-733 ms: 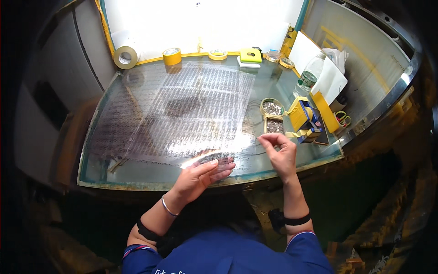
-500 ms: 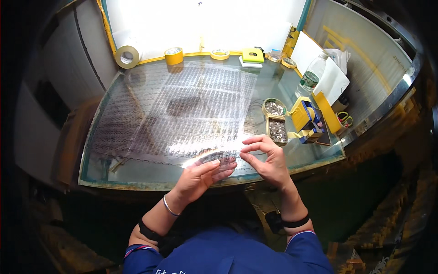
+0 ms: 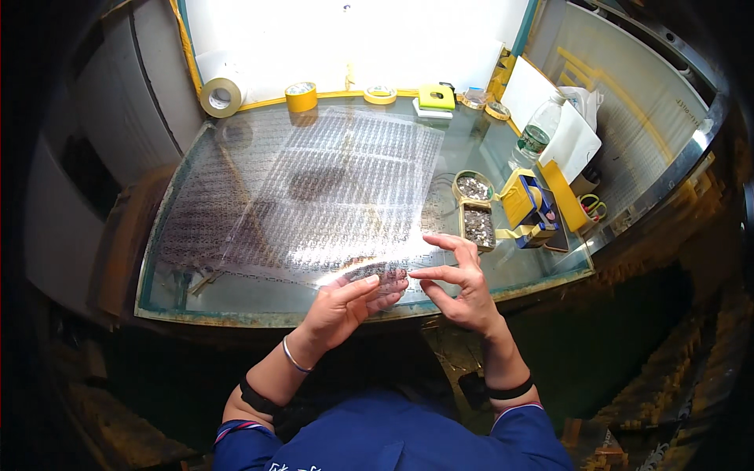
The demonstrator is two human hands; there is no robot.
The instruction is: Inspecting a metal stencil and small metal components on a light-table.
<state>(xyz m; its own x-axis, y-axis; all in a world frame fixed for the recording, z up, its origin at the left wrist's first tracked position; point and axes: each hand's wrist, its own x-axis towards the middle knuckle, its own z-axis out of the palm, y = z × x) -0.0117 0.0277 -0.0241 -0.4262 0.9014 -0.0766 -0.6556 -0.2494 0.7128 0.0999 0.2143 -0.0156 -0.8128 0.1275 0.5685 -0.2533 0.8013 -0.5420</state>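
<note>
A large clear plastic sheet (image 3: 361, 169) covered in rows of small dark print lies over the glass tabletop, its near edge bent up and shining with glare. My left hand (image 3: 334, 310) is closed on that near edge, thumb on top; its other fingers show through the plastic underneath. Close to the sheet's near right corner is my right hand (image 3: 467, 294), fingers spread apart. Its index fingertip is at or just beside the sheet's edge; I cannot tell whether they touch. Nothing shows between its fingers.
Right of the sheet sit a round tin (image 3: 473, 187) and a square tin (image 3: 477, 225) of small pieces, a tape dispenser (image 3: 530, 208) and a plastic bottle (image 3: 537, 133). Tape rolls (image 3: 301, 97) and a green hole punch (image 3: 436, 96) line the back. The glass table's front edge (image 3: 236, 318) is near me.
My right hand's fingers have opened from a near pinch, the index finger stretching toward the sheet's corner. The left hand keeps its grip with almost no movement.
</note>
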